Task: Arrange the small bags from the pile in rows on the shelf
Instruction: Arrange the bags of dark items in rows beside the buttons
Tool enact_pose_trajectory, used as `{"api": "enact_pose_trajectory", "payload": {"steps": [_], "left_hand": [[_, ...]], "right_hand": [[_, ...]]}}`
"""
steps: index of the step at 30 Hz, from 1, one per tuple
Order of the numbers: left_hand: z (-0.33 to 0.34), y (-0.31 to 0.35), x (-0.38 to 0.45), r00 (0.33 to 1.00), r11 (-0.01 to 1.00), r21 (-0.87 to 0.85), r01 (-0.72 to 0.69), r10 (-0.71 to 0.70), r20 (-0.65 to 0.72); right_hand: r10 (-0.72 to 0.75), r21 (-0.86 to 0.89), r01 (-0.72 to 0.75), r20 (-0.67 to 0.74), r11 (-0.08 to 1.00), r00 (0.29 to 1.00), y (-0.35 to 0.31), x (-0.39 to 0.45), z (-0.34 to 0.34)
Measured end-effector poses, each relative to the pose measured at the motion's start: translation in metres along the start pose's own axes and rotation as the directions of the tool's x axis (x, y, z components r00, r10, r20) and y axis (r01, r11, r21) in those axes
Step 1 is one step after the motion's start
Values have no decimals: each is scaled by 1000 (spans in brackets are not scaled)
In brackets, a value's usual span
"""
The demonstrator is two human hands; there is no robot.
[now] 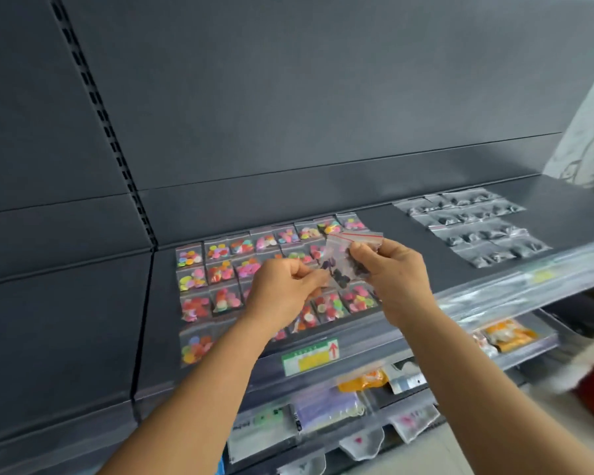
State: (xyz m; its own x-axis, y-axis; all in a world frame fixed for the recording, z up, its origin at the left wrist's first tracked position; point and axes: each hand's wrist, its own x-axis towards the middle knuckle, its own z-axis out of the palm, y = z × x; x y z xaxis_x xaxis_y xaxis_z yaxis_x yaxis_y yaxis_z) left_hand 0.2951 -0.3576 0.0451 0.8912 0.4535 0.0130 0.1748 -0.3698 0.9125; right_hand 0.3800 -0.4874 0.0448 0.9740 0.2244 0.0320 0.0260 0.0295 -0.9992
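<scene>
While both hands hover above the dark matte shelf (408, 214), the right hand (391, 275) pinches a crinkly clear zip bag (348, 258) of dark flat pieces, its top edged by a red strip. The left hand (285, 289) grips that bag's lower corner with curled fingers. Below lie rows of glossy bags of bright round discs (220, 272); rows of dark-filled bags (477, 228) sit further right.

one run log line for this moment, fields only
left hand: pinching bags | right hand: gripping small bags | colourful rows: shelf left | dark rows: right
</scene>
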Motion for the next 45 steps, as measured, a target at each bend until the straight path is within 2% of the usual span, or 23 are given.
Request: {"api": "enact_pose_trajectory", "payload": {"steps": [4, 9, 12, 19, 22, 25, 30, 32, 35, 39, 45], "left_hand": [[50, 29, 11, 994, 987, 147, -69, 56, 92], [126, 70, 25, 968, 986, -106, -132, 151, 199], [168, 87, 33, 975, 967, -239, -93, 136, 174], [240, 118, 60, 934, 939, -343, -36, 154, 323], [269, 125, 76, 932, 934, -356, -32, 156, 327], [300, 132, 95, 929, 941, -326, -94, 201, 310], [341, 150, 138, 934, 924, -332, -188, 273, 230], [355, 158, 159, 934, 919, -341, -197, 281, 220], [376, 171, 188, 925, 914, -357, -193, 290, 243], [405, 181, 215, 905, 917, -355, -180, 296, 305], [422, 185, 240, 930, 926, -350, -144, 247, 271]], "right_hand": [[7, 21, -6, -57, 1000, 998, 1, 14, -61], [-12, 7, 13, -45, 1000, 999, -5, 27, -132], [-10, -9, 10, -66, 1000, 998, -6, 37, -168], [27, 31, -24, -118, 999, 993, -4, 61, -237], [44, 56, -36, -157, 998, 987, -3, 73, -261], [50, 43, -42, -202, 998, 978, -3, 88, -285], [17, -146, -64, -307, 987, 952, 2, 133, -333], [-1, -171, -60, -338, 983, 941, 1, 154, -350], [-42, -198, -22, -313, 980, 949, -6, 186, -363], [-45, -195, -18, -313, 981, 949, -11, 224, -374], [1, -67, -26, -349, 997, 937, 0, 261, -385]]}}
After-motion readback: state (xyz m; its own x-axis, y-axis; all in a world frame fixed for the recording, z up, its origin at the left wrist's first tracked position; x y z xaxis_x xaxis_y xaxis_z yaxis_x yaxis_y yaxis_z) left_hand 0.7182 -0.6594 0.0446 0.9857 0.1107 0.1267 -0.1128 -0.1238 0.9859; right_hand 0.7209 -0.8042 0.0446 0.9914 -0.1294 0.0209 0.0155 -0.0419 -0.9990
